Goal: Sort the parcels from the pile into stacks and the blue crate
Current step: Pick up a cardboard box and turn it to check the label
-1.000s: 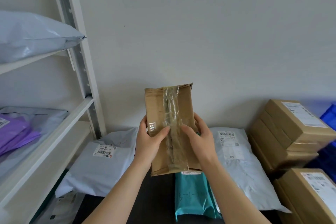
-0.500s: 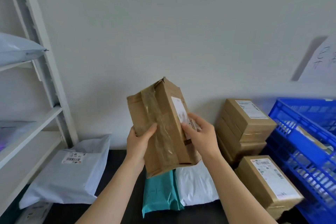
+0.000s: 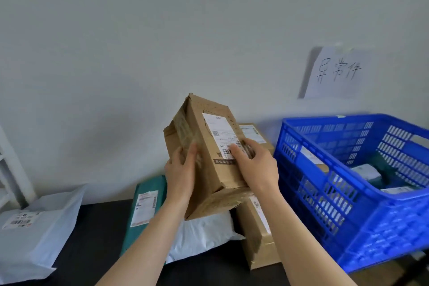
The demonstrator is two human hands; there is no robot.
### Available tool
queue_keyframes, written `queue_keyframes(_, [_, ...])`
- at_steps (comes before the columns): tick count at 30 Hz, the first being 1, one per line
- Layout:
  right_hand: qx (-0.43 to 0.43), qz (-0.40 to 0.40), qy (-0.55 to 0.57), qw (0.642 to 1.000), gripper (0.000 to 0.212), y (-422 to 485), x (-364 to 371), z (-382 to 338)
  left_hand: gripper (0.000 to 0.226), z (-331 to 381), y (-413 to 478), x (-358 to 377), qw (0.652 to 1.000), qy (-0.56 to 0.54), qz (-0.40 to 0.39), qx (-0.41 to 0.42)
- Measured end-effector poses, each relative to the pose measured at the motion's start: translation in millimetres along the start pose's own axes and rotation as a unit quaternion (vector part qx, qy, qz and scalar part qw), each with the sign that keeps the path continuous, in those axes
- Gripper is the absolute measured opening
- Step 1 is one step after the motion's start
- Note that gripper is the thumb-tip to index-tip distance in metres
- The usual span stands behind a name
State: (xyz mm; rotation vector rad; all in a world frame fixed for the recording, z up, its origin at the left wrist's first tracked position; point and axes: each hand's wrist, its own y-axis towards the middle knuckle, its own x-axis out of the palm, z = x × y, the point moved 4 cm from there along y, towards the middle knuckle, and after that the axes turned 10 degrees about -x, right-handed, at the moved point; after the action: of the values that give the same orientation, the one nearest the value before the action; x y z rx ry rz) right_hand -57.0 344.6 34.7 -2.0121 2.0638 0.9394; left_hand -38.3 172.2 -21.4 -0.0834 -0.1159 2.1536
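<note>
left hand (image 3: pixel 180 176) and right hand (image 3: pixel 255 167) curl fingers round the dented box (image 3: pixel 209 162), held aloft at centre. if moved to the blue crate (image 3: pixel 325 206) at 3 o'clock, its crushed corner might catch the rim.

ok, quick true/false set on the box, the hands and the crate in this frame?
1. The left hand and right hand both hold the box. True.
2. The box's label faces away from the camera. False: the label faces the camera.
3. The crate stands right of the box. True.
4. The crate is empty. False: parcels lie in it.
5. A handwritten sheet hangs above the crate. True.
</note>
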Motion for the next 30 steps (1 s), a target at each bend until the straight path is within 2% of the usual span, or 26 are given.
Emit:
queue_keyframes(2, [-0.006,0.025,-0.037,0.999,0.051,7,-27,10,0.106,9,-7,35,0.999,-0.018,-0.041,-0.013])
queue_keyframes(6, [-0.02,0.066,-0.069,0.995,0.045,20,-82,28,0.104,33,-28,96,0.987,-0.089,-0.131,0.014])
queue_keyframes(12, [-0.023,0.132,-0.11,0.985,0.045,45,-152,52,0.106,61,-44,178,0.973,-0.09,-0.211,0.029])
queue_keyframes(21, [-0.025,0.216,-0.17,0.961,0.044,93,-226,79,0.083,94,-29,287,0.941,-0.12,-0.311,0.046])
queue_keyframes(26, [-0.005,0.243,-0.188,0.951,0.042,120,-258,96,0.088,100,-15,340,0.933,-0.146,-0.328,-0.033])
queue_keyframes(28, [0.004,0.249,-0.199,0.948,0.042,131,-271,109,0.079,98,-11,366,0.93,-0.135,-0.338,-0.057])
queue_keyframes(30, [0.015,0.244,-0.211,0.946,0.042,141,-284,124,0.058,95,-11,392,0.926,-0.126,-0.348,-0.077])
